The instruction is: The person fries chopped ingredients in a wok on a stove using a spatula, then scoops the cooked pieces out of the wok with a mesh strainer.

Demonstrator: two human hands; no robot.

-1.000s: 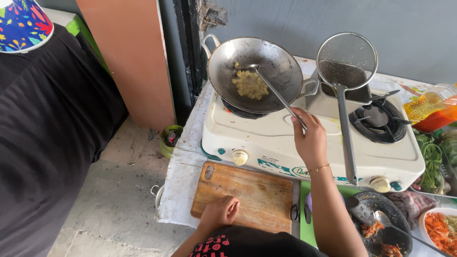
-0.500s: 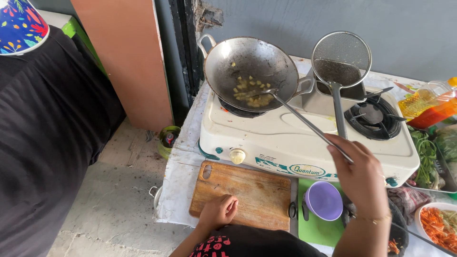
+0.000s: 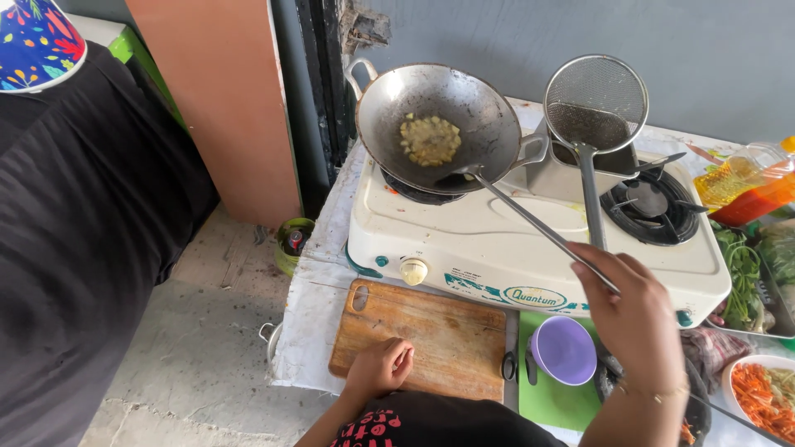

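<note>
Grey wall backs a white two-burner stove [image 3: 530, 248] on a cloth-covered counter [image 3: 319, 306]. Wok [image 3: 431, 124] sits tilted on the left burner, a small heap of yellowish food [image 3: 431, 139] gathered at its centre. Right hand [image 3: 638, 319] grips the near end of a long metal spatula [image 3: 530, 219]; its blade rests at the wok's near rim. Left hand [image 3: 381, 368] lies loosely curled, holding nothing, on the wooden cutting board [image 3: 431, 339]. Change from half a second earlier: scattered food is now bunched together, and the right hand has drawn nearer. A second earlier that hand was close up by the wok. Wire skimmer [image 3: 596, 108] lies unmoved across the stove
</note>
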